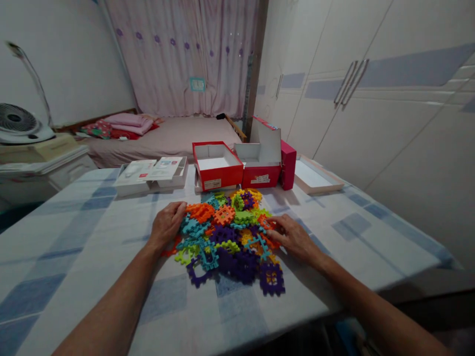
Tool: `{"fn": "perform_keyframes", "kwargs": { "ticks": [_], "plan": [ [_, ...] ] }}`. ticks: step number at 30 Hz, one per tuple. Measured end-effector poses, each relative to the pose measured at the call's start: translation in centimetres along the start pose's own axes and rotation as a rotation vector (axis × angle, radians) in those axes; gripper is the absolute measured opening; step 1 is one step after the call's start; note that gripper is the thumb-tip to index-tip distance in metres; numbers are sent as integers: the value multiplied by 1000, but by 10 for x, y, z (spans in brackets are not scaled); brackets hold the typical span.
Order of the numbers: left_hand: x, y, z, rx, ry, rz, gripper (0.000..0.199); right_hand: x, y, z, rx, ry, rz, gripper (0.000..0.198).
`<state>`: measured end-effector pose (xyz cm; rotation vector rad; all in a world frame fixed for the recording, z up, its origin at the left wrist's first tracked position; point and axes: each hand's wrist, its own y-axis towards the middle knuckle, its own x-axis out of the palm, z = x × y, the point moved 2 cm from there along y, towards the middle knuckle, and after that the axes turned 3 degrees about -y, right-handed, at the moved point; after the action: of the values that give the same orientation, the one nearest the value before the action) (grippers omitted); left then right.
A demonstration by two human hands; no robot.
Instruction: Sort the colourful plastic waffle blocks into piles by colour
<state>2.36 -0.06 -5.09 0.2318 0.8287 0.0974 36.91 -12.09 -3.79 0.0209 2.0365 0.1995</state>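
Observation:
A heap of plastic interlocking building pieces [224,235] in orange, teal, purple, lime green and yellow lies on the table. My left hand [168,223] rests along the heap's left side, fingers stretched forward beside orange pieces [200,212]; its fingertips are partly hidden. On the other side, my right hand [291,237] reaches in from the right, thumb and index finger apart at some orange-red pieces [272,242]. It touches the heap's edge without a clear grip. Nearest me lie a purple square piece [272,279] and a purple frame-shaped piece [196,274].
Behind the heap stand an open red box [218,170], a second red box [261,175] with its lid raised, and white trays [135,183]. A shallow box lid [319,175] lies at right. A checked cloth [163,296] covers the table.

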Motion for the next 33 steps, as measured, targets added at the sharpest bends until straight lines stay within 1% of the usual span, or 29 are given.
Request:
{"fn": "perform_keyframes", "kwargs": {
  "ticks": [2, 5, 7, 9, 10, 12, 15, 17, 20, 22, 24, 28, 33],
  "plan": [
    [1, 2, 2, 12, 33, -21, 50, -2, 3, 4, -2, 44, 46, 30],
    [2, 2, 5, 41, 42, -30, 48, -17, 10, 3, 31, 48, 233, 29],
    [2, 0, 7, 50, 46, -28, 47, -32, 18, -6, 44, 42, 373, 30],
    [1, -1, 9, 68, 58, -26, 46, -44, 28, -23, 5, 70, 435, 32],
    [1, -2, 9, 79, 65, -25, 45, -46, 35, -34, -35, 93, 426, 33],
    [1, -2, 11, 99, 75, -26, 45, -43, 49, -58, -153, 114, 340, 33],
    [0, -3, 12, 129, 77, -24, 44, -19, 68, -89, -341, 54, 154, 32],
    [0, -3, 13, 144, 80, -23, 43, 1, 76, -100, -403, -11, 72, 32],
    [0, -3, 14, 156, 93, -26, 42, 22, 80, -101, -399, -65, 63, 27],
    [1, -3, 14, 165, 98, -22, 41, 26, 79, -97, -394, -64, 75, 31],
    [1, -3, 13, 174, 104, -17, 42, 25, 77, -94, -409, -47, 64, 37],
    [2, -3, 13, 183, 103, -15, 42, 16, 76, -93, -428, 1, 28, 37],
    [1, -4, 14, 173, 101, -15, 40, 3, 67, -98, -437, 117, -35, 25]
  ]
}}
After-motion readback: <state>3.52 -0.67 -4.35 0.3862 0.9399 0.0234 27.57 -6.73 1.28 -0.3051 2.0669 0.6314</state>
